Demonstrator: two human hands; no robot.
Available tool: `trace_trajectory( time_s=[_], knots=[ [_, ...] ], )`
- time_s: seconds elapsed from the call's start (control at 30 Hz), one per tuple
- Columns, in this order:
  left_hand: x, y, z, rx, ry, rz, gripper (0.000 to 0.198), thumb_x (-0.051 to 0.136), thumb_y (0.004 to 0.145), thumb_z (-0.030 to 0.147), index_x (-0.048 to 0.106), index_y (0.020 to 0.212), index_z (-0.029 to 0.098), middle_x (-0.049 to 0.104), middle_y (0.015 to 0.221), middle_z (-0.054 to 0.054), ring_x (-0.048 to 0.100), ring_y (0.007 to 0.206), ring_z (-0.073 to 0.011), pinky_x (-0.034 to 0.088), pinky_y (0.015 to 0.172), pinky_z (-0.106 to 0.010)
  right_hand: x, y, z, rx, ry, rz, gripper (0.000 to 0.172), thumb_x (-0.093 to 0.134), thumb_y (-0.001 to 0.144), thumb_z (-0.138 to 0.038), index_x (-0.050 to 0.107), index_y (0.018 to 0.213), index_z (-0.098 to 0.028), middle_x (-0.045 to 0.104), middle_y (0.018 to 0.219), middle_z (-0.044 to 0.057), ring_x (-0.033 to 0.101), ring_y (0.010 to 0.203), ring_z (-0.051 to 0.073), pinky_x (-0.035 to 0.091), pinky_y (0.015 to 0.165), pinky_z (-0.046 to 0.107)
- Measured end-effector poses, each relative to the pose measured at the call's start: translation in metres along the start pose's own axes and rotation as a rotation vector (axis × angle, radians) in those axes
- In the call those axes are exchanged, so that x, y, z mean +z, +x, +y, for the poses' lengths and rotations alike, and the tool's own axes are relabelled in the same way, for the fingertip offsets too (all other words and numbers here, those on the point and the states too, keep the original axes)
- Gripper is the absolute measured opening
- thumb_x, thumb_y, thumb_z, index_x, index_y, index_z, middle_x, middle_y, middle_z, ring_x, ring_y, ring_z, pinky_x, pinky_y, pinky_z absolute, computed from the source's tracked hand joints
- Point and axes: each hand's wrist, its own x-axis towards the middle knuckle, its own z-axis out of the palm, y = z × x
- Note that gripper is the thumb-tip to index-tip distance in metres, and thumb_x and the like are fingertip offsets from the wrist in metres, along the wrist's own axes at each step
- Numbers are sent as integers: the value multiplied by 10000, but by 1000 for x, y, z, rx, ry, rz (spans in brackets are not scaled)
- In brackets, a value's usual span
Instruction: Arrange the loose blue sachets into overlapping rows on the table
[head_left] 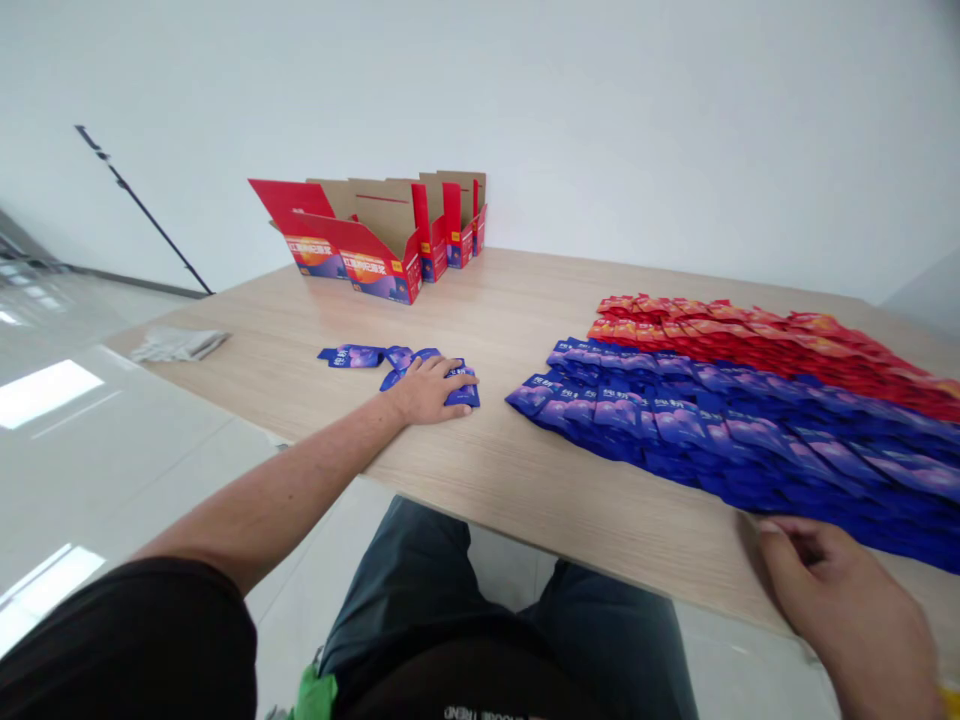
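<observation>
My left hand (pixel 433 390) lies palm down with its fingers spread over a blue pouch (pixel 465 395) on the table, covering part of it. Beside the wrist, more blue pouches (pixel 405 358) overlap, and a single blue pouch (pixel 358 356) lies flat at their left end. My right hand (pixel 851 590) rests at the table's front edge, curled into a loose fist with nothing visible in it. Just beyond that hand stretch overlapping rows of blue pouches (pixel 675 425). Behind them run rows of red pouches (pixel 712 325).
Several red printed cardboard boxes (pixel 379 275) stand with flaps up at the back left, near the wall. A crumpled pale cloth (pixel 178 344) lies at the table's left end. A thin black pole (pixel 150 215) leans beyond the table (pixel 525 300). My legs are under the front edge.
</observation>
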Motion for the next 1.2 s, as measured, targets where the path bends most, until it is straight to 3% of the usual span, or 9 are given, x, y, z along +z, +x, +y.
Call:
trace_trajectory(
  time_s=[0.23,0.37,0.47,0.57,0.77,0.87,0.97,1.07,1.2],
  knots=[
    [-7,-35,8,95,-40,2,717,654,949,650,587,1585,326,447,1736,-151,363,1600,-449,293,1282,-669,-10,-8,-18,-13,-19,-50,352,547,780,-628,688,827,-308,734,828,155,698,789,395,495,688,512],
    [-14,-45,34,-143,-50,115,664,572,996,606,576,1578,287,632,1557,-142,526,1470,-374,395,1236,-541,-10,-12,-20,-41,-36,-22,408,513,827,-615,719,909,-272,748,877,148,698,830,374,487,718,472],
    [-18,-43,57,-363,-27,175,653,532,1000,589,617,1499,175,673,1422,-253,561,1392,-474,457,1131,-636,-9,-13,-23,-47,-50,-26,428,483,864,-586,733,947,-249,758,915,146,702,865,356,476,735,443],
    [-22,-36,70,-467,-35,159,610,612,949,567,676,1378,137,672,1380,-310,579,1357,-531,474,1084,-677,-10,-14,-27,-51,-49,-23,432,468,892,-554,739,976,-228,764,940,150,702,897,343,470,758,422],
    [-31,-15,71,-523,-198,102,745,766,843,344,536,1529,166,773,1250,-193,739,1203,-362,565,1012,-418,-12,-17,-32,-47,-15,-26,370,501,916,-479,738,999,-207,755,946,141,682,887,298,461,774,384],
    [-32,-12,69,-555,-261,127,800,732,878,328,443,1596,124,766,1298,-191,742,1222,-329,570,1026,-381,-11,-18,-33,-57,2,-5,360,503,928,-470,735,997,-203,745,919,128,667,874,285,453,784,381],
    [-31,-17,64,-583,-366,218,743,730,884,367,514,1547,111,725,1395,-216,715,1280,-363,566,1081,-429,-13,-17,-33,-62,34,12,332,512,918,-462,721,959,-208,736,897,119,655,861,282,454,785,384],
    [-28,-27,67,-608,-554,359,662,800,790,364,650,1399,152,763,1287,-173,740,1179,-378,587,1047,-466,-16,-25,-36,-86,141,97,292,529,906,-458,702,926,-223,739,900,123,650,865,287,476,814,400],
    [-16,-43,113,-487,-922,492,574,803,753,418,709,1277,204,792,1118,-85,752,990,-309,611,929,-438,-12,-67,-66,-139,422,80,318,549,924,-515,706,934,-239,727,829,84,646,777,267,514,776,393]
  ],
)
